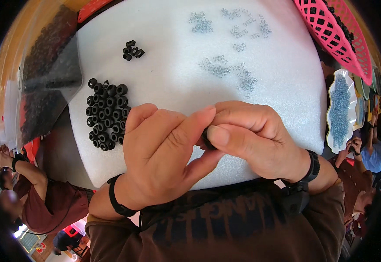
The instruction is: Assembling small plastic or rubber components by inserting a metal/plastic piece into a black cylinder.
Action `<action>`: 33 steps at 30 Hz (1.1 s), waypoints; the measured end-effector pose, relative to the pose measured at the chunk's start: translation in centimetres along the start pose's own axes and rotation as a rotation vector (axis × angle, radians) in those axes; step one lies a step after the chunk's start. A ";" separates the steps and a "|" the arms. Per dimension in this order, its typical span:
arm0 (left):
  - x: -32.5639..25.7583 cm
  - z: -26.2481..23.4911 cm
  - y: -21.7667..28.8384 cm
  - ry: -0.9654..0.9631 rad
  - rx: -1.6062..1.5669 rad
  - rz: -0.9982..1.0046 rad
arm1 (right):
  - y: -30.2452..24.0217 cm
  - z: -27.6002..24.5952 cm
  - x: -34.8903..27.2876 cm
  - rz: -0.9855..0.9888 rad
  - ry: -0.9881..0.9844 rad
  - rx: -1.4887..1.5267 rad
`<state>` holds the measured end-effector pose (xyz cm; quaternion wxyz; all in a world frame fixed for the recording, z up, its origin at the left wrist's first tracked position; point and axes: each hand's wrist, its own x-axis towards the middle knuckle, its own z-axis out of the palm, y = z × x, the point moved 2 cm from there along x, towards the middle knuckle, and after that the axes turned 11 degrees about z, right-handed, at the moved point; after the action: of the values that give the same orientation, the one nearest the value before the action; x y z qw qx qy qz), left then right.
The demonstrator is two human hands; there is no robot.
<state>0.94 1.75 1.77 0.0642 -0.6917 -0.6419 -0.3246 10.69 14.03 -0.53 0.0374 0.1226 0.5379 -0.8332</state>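
A small black piece, round where it shows, is pinched between my two hands above the near middle of the white foam mat. My left hand has its thumb and forefinger on it from the left. From the other side, the thumb and bent fingers of my right hand press on it, covering most of it. Just left of my left hand lies a cluster of round black hollow pieces. Farther back is a little heap of smaller black parts. Tiny silvery, spring-like bits lie in loose groups beyond my right hand.
A clear plastic bag full of dark pieces borders the mat at the left. At the right stand a pink lattice basket and a white scalloped dish of bluish, silvery bits. Other people sit at both sides.
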 end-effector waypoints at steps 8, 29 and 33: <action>0.5 -0.7 -0.5 -0.150 0.211 0.003 | -0.1 -0.6 -0.2 0.074 -0.008 -0.071; 0.6 -1.2 -0.9 -0.278 0.102 0.235 | 0.2 0.1 0.0 0.163 -0.219 0.195; 0.0 -0.8 -0.9 -0.298 0.115 0.250 | 0.3 0.0 -0.2 0.216 -0.178 0.243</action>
<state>-0.15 1.47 2.09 0.0475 -0.8016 -0.5710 -0.1709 10.96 13.91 -0.79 0.1590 0.1088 0.4116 -0.8908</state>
